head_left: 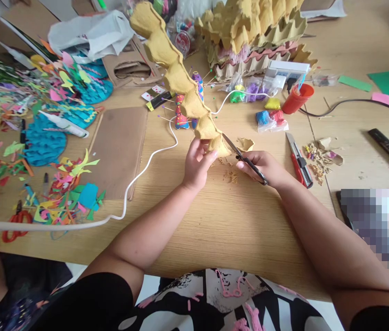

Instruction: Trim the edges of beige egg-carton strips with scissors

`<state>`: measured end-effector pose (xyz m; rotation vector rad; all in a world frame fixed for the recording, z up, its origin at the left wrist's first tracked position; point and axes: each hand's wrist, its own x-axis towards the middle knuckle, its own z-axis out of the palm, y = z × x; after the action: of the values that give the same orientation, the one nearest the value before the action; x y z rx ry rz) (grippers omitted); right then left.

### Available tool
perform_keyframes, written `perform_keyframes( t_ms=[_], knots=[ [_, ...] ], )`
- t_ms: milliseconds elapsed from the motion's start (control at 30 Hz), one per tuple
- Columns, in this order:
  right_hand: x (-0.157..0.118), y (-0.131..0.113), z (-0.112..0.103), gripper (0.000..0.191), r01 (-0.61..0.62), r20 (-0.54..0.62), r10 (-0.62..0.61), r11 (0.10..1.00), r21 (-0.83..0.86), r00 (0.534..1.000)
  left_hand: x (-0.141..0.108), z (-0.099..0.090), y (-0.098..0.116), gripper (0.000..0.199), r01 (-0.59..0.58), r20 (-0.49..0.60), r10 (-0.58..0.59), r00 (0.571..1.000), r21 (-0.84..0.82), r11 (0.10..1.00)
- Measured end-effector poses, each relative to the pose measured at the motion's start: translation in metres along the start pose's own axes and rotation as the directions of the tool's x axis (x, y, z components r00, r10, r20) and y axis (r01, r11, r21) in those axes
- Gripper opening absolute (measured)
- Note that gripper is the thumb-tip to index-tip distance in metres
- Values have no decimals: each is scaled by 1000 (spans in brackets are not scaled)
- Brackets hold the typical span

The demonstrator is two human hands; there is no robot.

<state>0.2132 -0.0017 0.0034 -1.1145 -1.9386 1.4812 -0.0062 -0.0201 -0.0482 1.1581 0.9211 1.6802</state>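
Note:
My left hand (197,166) is closed on the near end of a long yellow strip of egg carton (177,76), a row of joined cups that slants up and away to the left. In my right hand (261,166) is a pair of black-handled scissors (249,163), gripped by the handles. Its blades reach to the right edge of the last cup, close to my left fingertips. A cut yellow carton piece (247,144) lies just behind the scissors. Small carton scraps (231,175) are scattered on the table under the blades.
Stacked egg trays (253,37) stand at the back. A red cup (298,99), clay in bags (272,118) and a box cutter (298,161) are to the right. Paper scraps (66,188), red scissors (17,225) and cardboard (118,147) are leftward. A white cable (149,161) crosses the table.

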Motion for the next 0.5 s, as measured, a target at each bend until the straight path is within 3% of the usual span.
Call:
perform_keyframes(
  t_ms=[167,267,400,500],
  knots=[
    [2,4,3,75,14,-52,-18,997,-75,998,1,1,2,57,11,-3,-11,1000,17,1000],
    [2,4,5,73,7,-122,-32,979,-205,992,1,2,3,56,20,-21,-20,1000,23,1000],
    [0,1,9,68,-36,-274,-106,884,-466,956,0,3,3,54,15,-50,-13,999,32,999],
    [-1,0,11,64,-57,-295,-132,832,-552,946,0,2,1,55,0,-34,2,999,55,998]
  ],
)
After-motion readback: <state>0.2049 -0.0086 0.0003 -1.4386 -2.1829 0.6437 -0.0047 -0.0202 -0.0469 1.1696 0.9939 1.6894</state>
